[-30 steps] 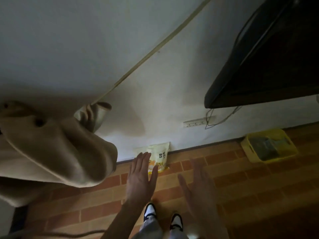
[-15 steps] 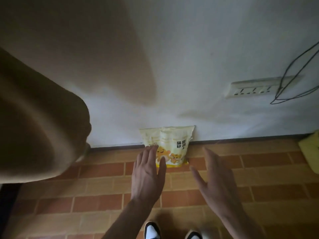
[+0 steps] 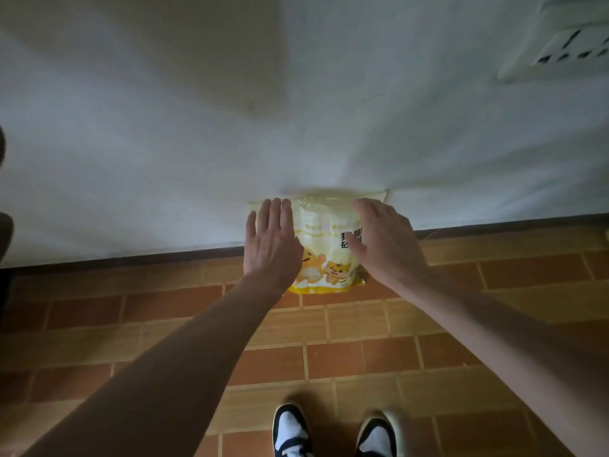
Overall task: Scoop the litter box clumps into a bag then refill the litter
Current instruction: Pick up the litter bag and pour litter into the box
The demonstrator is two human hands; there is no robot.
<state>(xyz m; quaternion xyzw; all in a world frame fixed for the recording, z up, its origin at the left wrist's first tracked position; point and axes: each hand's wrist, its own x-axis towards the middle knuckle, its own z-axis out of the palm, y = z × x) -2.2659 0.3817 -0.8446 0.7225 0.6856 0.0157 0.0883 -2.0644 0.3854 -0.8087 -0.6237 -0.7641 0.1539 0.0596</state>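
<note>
Litter bag (image 3: 324, 245), yellow-white with cartoon cats and black print, stands upright on floor (image 3: 329, 357), back against wall (image 3: 296, 110) at dark baseboard (image 3: 131, 257). Left hand (image 3: 272, 247) over bag's left edge, fingers straight and together, grip open; contact with bag can't be told. Right hand (image 3: 384, 239) over bag's right side, fingers spread and relaxed, thumb across the printed text, grip open, nothing clasped. Both forearms bare, reaching forward from bottom of view. Floor is orange-brown brick-pattern tile. Two dark-and-white shoes (image 3: 333, 430) at bottom centre, toes toward the wall, well short of the bag. White power strip (image 3: 560, 51) on wall, top right, blurred. Lighting dim.
</note>
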